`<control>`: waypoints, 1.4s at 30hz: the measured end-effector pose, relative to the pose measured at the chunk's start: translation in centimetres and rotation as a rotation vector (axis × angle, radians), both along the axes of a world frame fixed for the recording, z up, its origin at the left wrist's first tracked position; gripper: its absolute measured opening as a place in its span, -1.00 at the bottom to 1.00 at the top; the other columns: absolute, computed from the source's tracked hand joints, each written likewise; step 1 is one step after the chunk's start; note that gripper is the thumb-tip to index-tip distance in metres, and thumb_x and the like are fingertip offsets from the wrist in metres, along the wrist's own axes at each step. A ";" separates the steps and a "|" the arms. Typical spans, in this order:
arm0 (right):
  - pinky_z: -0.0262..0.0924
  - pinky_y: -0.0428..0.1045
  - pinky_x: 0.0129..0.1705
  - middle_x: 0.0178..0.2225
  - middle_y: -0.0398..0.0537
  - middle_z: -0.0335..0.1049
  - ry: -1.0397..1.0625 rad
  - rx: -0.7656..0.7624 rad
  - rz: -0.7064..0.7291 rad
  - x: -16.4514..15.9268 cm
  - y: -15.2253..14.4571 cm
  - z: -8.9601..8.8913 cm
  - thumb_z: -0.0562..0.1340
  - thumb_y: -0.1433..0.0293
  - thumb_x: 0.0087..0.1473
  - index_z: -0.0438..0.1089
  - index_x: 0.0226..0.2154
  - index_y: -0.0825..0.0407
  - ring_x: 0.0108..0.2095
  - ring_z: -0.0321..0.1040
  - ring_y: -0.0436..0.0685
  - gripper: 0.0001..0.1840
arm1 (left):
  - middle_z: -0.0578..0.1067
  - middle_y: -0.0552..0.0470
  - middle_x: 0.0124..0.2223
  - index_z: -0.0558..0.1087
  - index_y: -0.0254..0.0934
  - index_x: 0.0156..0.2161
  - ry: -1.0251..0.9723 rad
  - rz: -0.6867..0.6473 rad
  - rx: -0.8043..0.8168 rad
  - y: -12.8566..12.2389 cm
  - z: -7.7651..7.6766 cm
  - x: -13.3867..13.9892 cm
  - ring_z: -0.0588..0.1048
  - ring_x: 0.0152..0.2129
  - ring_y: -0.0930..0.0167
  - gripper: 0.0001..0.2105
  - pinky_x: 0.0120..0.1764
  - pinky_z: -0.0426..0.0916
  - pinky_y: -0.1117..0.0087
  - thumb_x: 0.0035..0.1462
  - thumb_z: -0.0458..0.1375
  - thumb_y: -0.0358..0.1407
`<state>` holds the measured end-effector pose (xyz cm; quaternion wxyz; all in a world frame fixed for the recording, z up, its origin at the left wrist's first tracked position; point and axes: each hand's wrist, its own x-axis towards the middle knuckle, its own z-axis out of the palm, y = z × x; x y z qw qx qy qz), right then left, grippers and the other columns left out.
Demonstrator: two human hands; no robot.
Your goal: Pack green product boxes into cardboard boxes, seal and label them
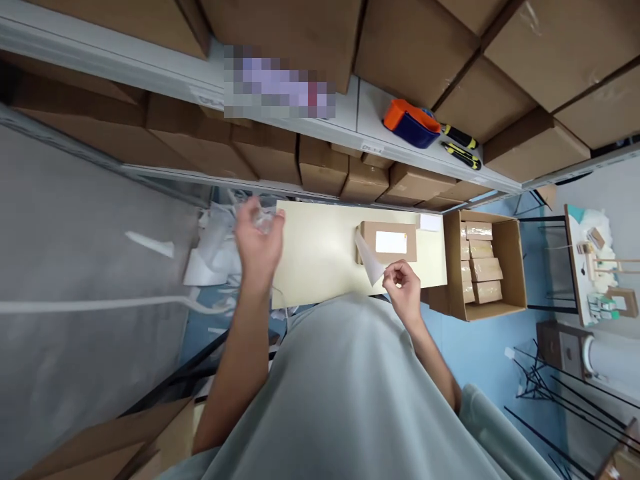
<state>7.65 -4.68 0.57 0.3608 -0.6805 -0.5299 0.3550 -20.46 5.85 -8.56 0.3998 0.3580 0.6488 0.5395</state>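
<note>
My right hand (404, 285) pinches the lower corner of a thin translucent sheet (369, 259). The sheet slants up over the left side of a small brown carton (371, 230), which lies on a pale yellow tabletop (320, 247). On the carton's top is a white label (391, 242). My left hand (259, 240) is raised off the table's left end, blurred by motion, with thumb and fingers apart. Something clear and whitish shows between those fingers; whether the hand touches it is unclear. Beyond it lies a heap of white scraps (215, 247).
A stack of white labels (429, 223) lies at the table's far right corner. To the right stands an open box (515, 267) holding several taped cartons. The shelf (370, 127) above carries boxes, an orange-and-blue tape dispenser (413, 125) and two yellow-and-black cutters (461, 147).
</note>
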 end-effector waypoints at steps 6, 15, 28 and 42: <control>0.30 -0.04 -0.31 -0.30 -0.12 0.44 -0.301 0.113 0.138 2.8 -0.3 -1.1 0.23 0.36 0.24 0.39 -0.32 -0.09 -0.39 0.36 0.06 -0.93 | 0.66 -0.11 -0.13 0.52 -0.26 -0.14 -0.465 -0.377 -0.287 -6.6 2.6 12.5 0.68 -0.25 0.27 -0.45 -0.08 0.65 0.14 0.05 0.44 0.19; 0.29 -0.04 -0.30 -0.28 -0.08 0.50 -0.455 0.128 0.488 7.2 -0.9 -3.5 0.21 0.43 0.33 0.46 -0.29 -0.10 -0.38 0.43 0.07 -0.84 | 0.66 -0.04 -0.22 0.49 -0.21 -0.28 -0.516 -0.281 -0.413 -7.1 3.3 17.3 0.69 -0.22 0.23 -0.50 -0.12 0.68 0.14 -0.09 0.52 0.12; 0.26 -0.07 -0.37 -0.22 -0.12 0.56 -0.127 0.044 0.539 13.3 0.8 -5.5 0.24 0.43 0.31 0.51 -0.23 -0.10 -0.41 0.48 0.01 -0.87 | 0.65 -0.03 -0.25 0.54 -0.19 -0.26 -0.299 -0.195 -0.426 -6.8 2.8 23.2 0.65 -0.28 0.28 -0.59 -0.13 0.63 0.21 0.00 0.44 0.08; 0.41 0.01 -0.26 -0.20 -0.14 0.63 0.074 -0.151 0.305 19.1 4.4 -6.2 0.31 0.28 0.32 0.60 -0.25 -0.12 -0.41 0.45 0.04 -0.87 | 0.59 0.03 -0.28 0.51 -0.18 -0.27 -0.179 -0.126 -0.388 -6.7 2.2 25.4 0.57 -0.28 0.34 -0.70 -0.09 0.58 0.25 0.05 0.37 -0.02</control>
